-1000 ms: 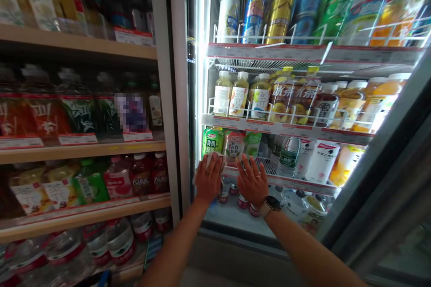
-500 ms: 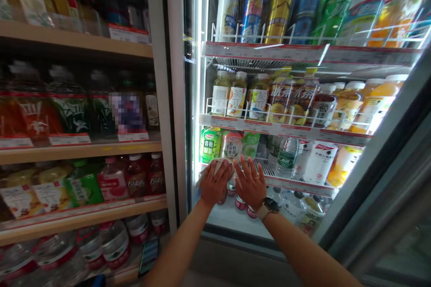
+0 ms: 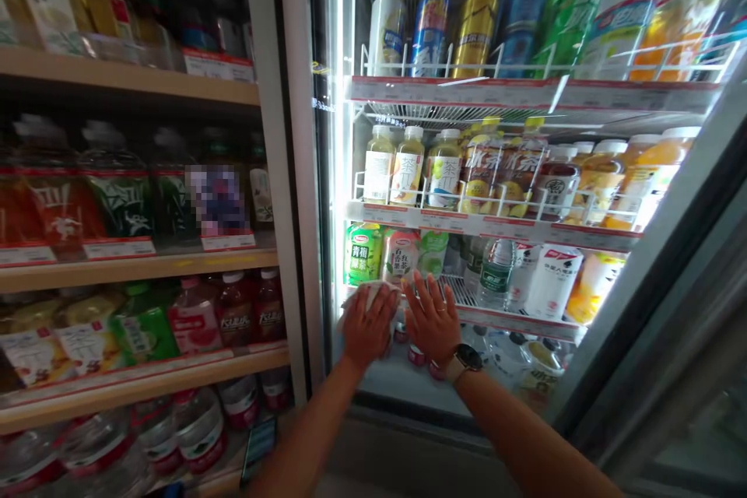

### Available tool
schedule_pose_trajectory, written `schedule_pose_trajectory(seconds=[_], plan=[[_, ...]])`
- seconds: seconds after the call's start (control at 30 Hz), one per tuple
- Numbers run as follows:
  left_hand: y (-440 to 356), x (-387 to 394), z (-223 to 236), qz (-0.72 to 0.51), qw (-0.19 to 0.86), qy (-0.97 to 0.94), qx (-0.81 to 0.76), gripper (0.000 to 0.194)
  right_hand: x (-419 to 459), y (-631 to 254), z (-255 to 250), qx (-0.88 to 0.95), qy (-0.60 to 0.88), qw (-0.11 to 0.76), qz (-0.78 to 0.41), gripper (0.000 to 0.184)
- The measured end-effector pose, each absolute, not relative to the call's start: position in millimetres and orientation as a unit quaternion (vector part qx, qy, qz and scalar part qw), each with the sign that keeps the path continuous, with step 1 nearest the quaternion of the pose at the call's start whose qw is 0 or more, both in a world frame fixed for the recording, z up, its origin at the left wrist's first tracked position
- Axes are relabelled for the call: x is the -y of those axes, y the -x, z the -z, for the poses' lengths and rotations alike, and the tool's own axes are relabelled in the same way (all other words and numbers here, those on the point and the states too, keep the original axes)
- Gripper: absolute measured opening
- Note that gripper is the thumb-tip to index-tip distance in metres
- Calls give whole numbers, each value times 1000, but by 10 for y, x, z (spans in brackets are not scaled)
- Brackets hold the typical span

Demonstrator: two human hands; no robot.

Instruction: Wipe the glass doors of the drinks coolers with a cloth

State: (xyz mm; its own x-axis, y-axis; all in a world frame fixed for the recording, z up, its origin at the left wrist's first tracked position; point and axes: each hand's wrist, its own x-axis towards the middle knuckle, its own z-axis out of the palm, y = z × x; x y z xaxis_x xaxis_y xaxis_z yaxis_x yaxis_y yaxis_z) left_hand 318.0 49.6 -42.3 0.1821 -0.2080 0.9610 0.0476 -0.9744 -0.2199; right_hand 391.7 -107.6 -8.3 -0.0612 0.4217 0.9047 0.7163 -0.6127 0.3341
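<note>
In a convenience store, a lit drinks cooler (image 3: 297,171) stands beside wooden shelves (image 3: 134,264). The person's left hand (image 3: 369,331) lies flat over a crumpled white cloth (image 3: 370,297), its fingers slightly spread and pressing down on the cloth rather than pinching it. The right hand (image 3: 430,319) sits just beside it, palm forward, with its fingers (image 3: 423,296) fanned wide and touching only the front of the cooler, a ring on one finger and a smartwatch (image 3: 468,359) on the wrist. Below the fingertips, red-trimmed cans (image 3: 416,355) lie low in the cooler. Just above the fingers stand a green-labelled drink (image 3: 362,254) and a pink-labelled bottle (image 3: 401,255), with a water bottle (image 3: 495,274) farther right. Higher still, tea bottles (image 3: 407,167) fill the next rack, and tall cans (image 3: 432,31) stand on the top rack, farthest above the hands
</note>
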Motion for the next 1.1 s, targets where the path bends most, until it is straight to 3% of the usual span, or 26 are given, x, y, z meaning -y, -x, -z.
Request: schedule_pose_trajectory(seconds=[0.13, 0.43, 0.63, 0.8, 1.1], plan=[[-3101, -602, 406, 608, 148, 774, -93, 60, 1078, -3909, 65, 419, 671, 119, 600, 63], [-3107, -721, 104, 679, 13, 728, 87, 62, 1058, -3913, 68, 417, 667, 119, 606, 65], [-3191, -421, 416, 639, 87, 764, -32, 59, 1067, -3911, 68, 420, 670, 125, 600, 65], [-3097, -640, 352, 608, 150, 777, -69, 58, 1078, -3902, 56, 419, 671, 124, 599, 64], [-3125, -693, 125, 673, 7, 735, 88, 62, 1064, -3902, 64, 415, 674, 121, 599, 67]])
